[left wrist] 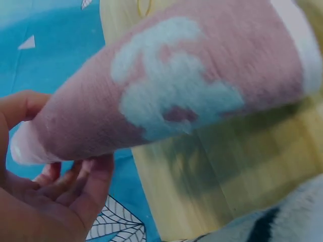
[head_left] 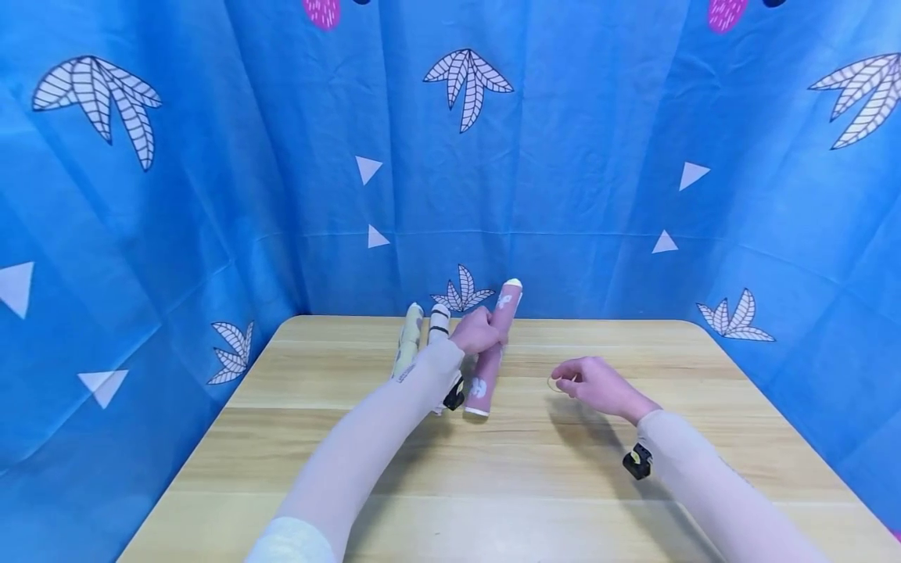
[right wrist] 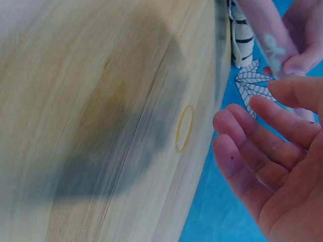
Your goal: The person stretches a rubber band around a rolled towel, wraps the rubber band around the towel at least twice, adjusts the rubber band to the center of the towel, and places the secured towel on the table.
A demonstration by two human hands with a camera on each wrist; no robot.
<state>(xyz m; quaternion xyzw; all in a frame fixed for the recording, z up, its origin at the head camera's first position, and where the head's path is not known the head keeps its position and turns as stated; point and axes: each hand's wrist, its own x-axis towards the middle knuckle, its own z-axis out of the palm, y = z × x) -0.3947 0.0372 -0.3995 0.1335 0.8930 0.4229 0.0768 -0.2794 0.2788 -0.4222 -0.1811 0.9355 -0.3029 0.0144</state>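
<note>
My left hand [head_left: 475, 331] grips a rolled pink towel [head_left: 484, 378] with pale flower patches. In the left wrist view the thumb lies on one side of the towel [left wrist: 176, 85] near its narrow end, and the fingers [left wrist: 96, 184] come round the other. My right hand [head_left: 597, 385] hovers over the table to the right, its fingers loosely bent with nothing between them. A thin yellow rubber band [right wrist: 184, 128] lies on the wood beside the right fingertips.
Left of the pink roll lie a pale green rolled towel [head_left: 408, 340] and a white one with black stripes [head_left: 439, 314], partly behind the left forearm. A blue patterned curtain [head_left: 584, 195] surrounds the back and sides of the wooden table [head_left: 507, 469].
</note>
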